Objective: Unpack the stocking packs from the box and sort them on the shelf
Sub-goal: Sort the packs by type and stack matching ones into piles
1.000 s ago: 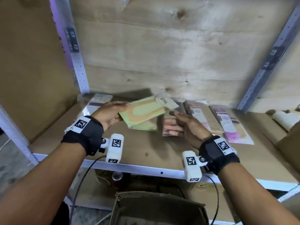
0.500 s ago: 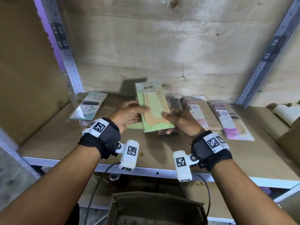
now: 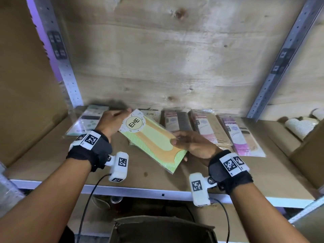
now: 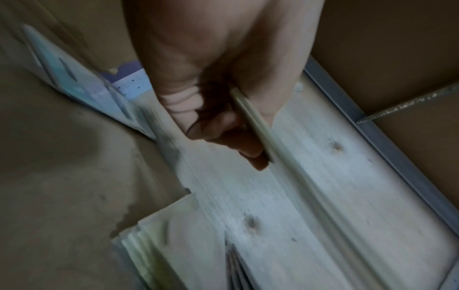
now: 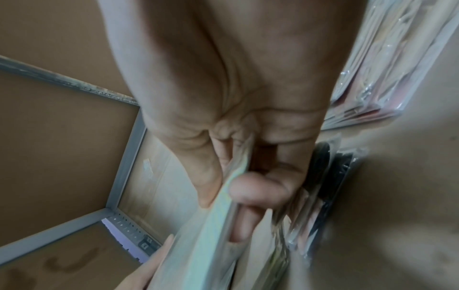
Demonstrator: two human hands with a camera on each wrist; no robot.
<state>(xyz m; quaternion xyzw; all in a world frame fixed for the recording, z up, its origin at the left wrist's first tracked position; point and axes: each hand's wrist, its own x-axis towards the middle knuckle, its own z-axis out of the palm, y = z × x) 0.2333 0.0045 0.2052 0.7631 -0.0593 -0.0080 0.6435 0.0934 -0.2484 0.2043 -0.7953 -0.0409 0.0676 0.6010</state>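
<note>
Above the brown wooden shelf (image 3: 52, 160), a flat green-striped stocking pack with an orange centre and round "ENE" label (image 3: 152, 139) is held tilted. Its label end is pinched by the left hand (image 3: 112, 121), its lower end gripped by the right hand (image 3: 194, 144).

Head view: soft, dim warm light, brightest on plywood back wall (image 3: 175, 58); purple fringe along left upright (image 3: 57, 55); wide-angle bending at edges; dark shadow behind left hand (image 3: 112, 122). Both wrist views dim, washed-out, heavily motion-blurred; plastic-wrapped packs (image 5: 372, 68) show small glare spots.
</note>
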